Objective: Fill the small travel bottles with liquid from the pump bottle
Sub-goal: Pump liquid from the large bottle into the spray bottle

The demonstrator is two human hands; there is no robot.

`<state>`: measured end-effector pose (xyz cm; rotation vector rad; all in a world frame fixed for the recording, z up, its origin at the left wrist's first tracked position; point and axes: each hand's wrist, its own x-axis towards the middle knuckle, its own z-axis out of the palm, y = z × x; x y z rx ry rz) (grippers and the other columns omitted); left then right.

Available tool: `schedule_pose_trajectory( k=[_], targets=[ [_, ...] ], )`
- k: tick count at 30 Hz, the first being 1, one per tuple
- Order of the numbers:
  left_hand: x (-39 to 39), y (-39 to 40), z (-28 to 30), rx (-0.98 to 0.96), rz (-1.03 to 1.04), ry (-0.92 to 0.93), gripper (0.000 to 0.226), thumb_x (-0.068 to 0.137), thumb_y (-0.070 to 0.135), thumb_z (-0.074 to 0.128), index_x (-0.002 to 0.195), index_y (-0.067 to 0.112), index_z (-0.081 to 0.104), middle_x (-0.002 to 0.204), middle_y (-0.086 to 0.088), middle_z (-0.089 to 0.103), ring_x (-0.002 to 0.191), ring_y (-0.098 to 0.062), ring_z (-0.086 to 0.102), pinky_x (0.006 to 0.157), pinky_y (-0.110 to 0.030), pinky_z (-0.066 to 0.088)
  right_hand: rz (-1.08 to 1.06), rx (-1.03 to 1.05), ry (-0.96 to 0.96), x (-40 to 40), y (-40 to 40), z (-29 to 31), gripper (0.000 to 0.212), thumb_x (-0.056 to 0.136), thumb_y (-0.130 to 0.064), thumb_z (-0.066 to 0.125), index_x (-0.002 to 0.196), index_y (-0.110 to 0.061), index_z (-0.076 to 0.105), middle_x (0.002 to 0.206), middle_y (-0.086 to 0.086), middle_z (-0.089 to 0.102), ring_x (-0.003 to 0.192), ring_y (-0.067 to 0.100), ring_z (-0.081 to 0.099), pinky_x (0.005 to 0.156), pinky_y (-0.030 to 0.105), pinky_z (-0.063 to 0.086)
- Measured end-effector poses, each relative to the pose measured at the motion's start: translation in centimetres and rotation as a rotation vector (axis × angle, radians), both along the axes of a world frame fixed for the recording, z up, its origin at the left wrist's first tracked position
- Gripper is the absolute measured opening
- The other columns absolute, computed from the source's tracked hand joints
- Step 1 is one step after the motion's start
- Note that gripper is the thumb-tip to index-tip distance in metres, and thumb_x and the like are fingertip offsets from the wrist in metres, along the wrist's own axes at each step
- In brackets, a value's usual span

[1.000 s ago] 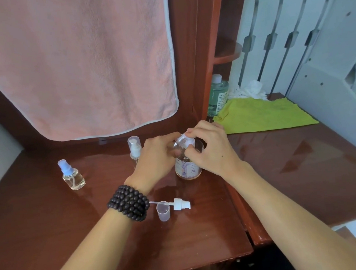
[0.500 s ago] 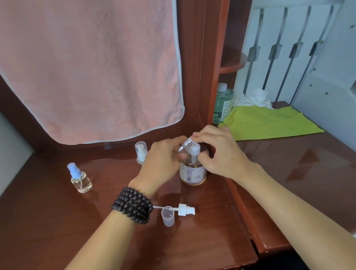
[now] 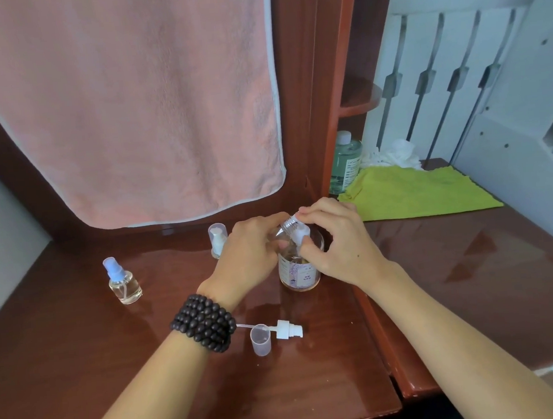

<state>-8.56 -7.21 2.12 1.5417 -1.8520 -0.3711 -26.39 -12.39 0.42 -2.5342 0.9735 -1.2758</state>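
Pump bottle [image 3: 299, 272] is standing mid-desk [image 3: 148, 368]. Right hand [image 3: 337, 244] is curling fingers onto its pump head [image 3: 300, 235], likely to dispense. Left hand [image 3: 249, 256] is pinching an uncapped travel bottle [image 3: 285, 231], tilting it at the nozzle to catch liquid. Small bottles: three counted. Loose spray top [image 3: 286, 329]: one. Clear cap [image 3: 260, 339]: one.

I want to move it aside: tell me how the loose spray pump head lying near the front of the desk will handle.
The spray pump head looks like light plastic, so a nudge would probably send it sliding on the glossy desk. It lies on its side and is round, so it may roll. Its thin dip tube likely bends.
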Motion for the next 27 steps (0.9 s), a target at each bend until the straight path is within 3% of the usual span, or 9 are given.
schedule_pose_trajectory(
  k=[16,27],
  targets=[
    [0.1,-0.3,-1.2,-0.013,0.024,0.018,0.042,0.084,0.004,0.068,0.117,0.031,0.068,0.09,0.003,0.071,0.09,-0.019,0.064,0.086,-0.044,0.051,-0.031,0.034,-0.02,0.5,0.2,-0.2,0.034,0.069,-0.013,0.065,0.1,-0.004,0.076,0.097,0.002,0.068,0.103,0.004,0.062,0.094,0.027,0.037],
    [-0.6,-0.3,-2.0,-0.043,0.057,0.006,0.038,0.085,0.006,0.068,0.113,0.031,0.067,0.086,0.003,0.066,0.086,-0.02,0.062,0.081,-0.047,0.052,-0.066,0.013,0.011,0.9,0.6,-0.3,0.036,0.071,-0.021,0.054,0.094,-0.003,0.075,0.088,0.001,0.064,0.099,0.014,0.067,0.09,0.031,0.04]
  ],
)
